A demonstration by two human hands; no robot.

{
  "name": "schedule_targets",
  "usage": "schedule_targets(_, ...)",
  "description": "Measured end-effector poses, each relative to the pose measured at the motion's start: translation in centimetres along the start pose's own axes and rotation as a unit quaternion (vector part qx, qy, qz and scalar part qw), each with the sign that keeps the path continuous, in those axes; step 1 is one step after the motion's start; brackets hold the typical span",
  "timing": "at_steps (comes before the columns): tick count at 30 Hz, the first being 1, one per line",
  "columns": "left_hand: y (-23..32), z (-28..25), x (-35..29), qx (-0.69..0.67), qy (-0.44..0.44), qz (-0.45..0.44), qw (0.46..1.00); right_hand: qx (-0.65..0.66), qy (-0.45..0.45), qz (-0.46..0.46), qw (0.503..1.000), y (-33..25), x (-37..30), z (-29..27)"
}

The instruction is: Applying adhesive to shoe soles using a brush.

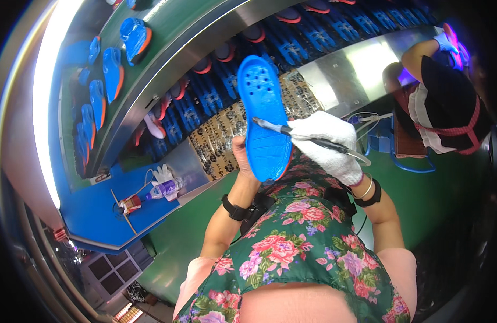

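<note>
A blue shoe sole with a cluster of small holes near its toe and a thin red-orange edge stands nearly upright in front of me. My bare left hand grips it by the left side near the heel; most of those fingers are hidden behind it. In a white knit glove, my right hand is closed around a dark-handled brush with a thin tube trailing from it. The brush tip touches the sole's inner face around the middle. The surface looks wet and shiny.
Blue soles lie on a green belt at upper left. Behind a metal edge, more soles and blue racks line a dark conveyor. A taped cardboard strip lies ahead. A bottle rests on a blue table. Another person works at right.
</note>
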State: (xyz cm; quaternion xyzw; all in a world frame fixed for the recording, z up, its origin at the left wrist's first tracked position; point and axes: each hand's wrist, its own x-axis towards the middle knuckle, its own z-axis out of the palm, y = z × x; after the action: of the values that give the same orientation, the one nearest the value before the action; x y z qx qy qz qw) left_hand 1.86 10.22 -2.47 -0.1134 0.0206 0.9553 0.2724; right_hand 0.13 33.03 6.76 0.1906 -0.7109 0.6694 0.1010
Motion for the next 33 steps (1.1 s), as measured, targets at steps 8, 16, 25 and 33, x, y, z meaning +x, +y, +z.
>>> schedule_targets(8, -2.7, 2.6, 1.6, 0.076, 0.024, 0.084, 0.993, -0.077, 0.025, -0.134, 0.988, -0.6, 3.7, 0.0)
schedule_targets(16, -3.3, 2.9, 0.1, 0.256, 0.093, 0.073, 0.960, -0.185, -0.036, -0.257, 0.948, -0.2, 4.5, 0.9)
schedule_targets(25, -2.7, 2.1, 0.9, 0.234, 0.080, 0.100, 0.964, -0.052, 0.048, -0.139, 0.988, -0.5, 4.0, 1.1)
schedule_targets(33, -2.0, 3.2, 2.7, -0.019, -0.077, 0.063, 0.995, -0.042, -0.005, -0.146, 0.988, -0.2, 2.9, 1.7)
